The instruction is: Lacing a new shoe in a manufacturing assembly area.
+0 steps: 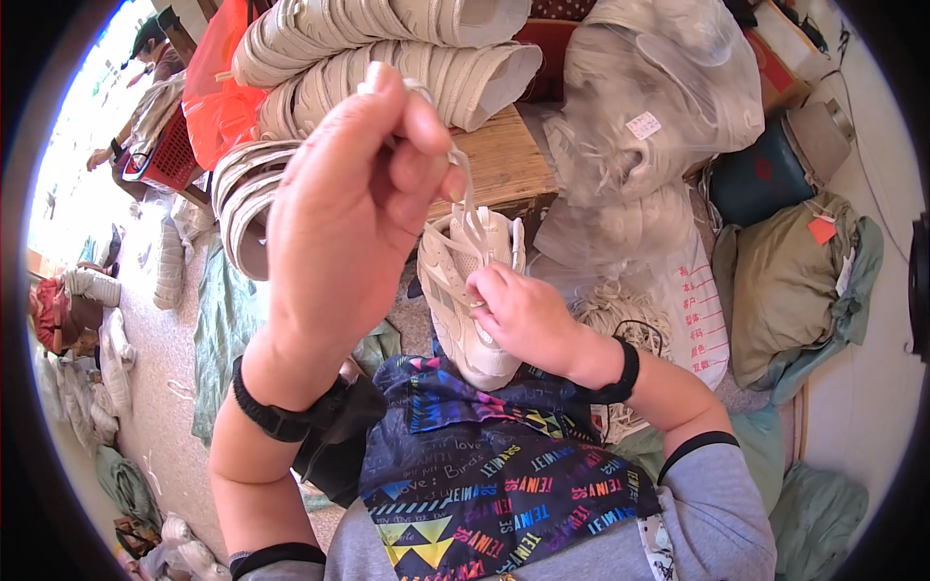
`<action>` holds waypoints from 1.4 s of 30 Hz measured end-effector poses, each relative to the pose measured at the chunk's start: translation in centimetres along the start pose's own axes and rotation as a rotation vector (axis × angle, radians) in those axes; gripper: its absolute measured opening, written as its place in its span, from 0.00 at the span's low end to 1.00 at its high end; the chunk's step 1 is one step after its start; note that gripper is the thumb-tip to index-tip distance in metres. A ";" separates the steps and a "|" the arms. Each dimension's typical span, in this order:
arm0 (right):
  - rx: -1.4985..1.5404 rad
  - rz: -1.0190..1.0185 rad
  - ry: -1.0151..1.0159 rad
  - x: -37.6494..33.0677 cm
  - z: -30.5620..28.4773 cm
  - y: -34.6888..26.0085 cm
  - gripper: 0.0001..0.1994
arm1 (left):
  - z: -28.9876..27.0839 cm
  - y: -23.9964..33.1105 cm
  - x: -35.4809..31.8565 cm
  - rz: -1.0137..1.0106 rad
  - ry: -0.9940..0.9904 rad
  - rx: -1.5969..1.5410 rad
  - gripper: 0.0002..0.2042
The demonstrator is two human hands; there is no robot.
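A cream-coloured sneaker rests upright against the patterned dark apron on my lap, its toe nearest the wooden table. My left hand is raised above and left of it, thumb and fingers pinched on a pale shoelace. From those fingers the lace runs down to the sneaker's upper. Lower down, my right hand lies over the sneaker's right side with its fingers curled in. What its fingertips grip, if anything, is hidden.
Stacked pale shoe uppers lie on a wooden table, beside an orange bag. Clear plastic bags stand at the far right. Loose laces lie right of the sneaker. Another person sits far left.
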State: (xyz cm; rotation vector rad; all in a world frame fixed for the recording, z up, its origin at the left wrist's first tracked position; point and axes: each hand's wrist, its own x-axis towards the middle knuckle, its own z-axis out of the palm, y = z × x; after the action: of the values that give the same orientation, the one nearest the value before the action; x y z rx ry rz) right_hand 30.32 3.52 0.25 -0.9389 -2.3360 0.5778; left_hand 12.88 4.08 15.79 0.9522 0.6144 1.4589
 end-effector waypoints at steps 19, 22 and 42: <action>-0.452 -0.265 0.114 0.1 1.4 0.3 0.07 | -0.5 2.7 1.0 0.101 -0.028 -0.052 0.14; -0.303 -0.329 0.175 -1.5 2.3 0.5 0.10 | -1.7 8.3 0.4 0.267 -0.150 -0.149 0.08; 1.612 0.313 0.257 4.9 -11.4 6.3 0.08 | -21.0 7.3 -8.4 0.185 0.502 -0.294 0.10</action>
State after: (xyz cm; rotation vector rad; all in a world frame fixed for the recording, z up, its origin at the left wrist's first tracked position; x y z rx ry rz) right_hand 37.58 13.31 6.90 -0.4433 -0.8491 1.8480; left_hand -9.22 -1.73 9.30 0.4176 0.6580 1.9155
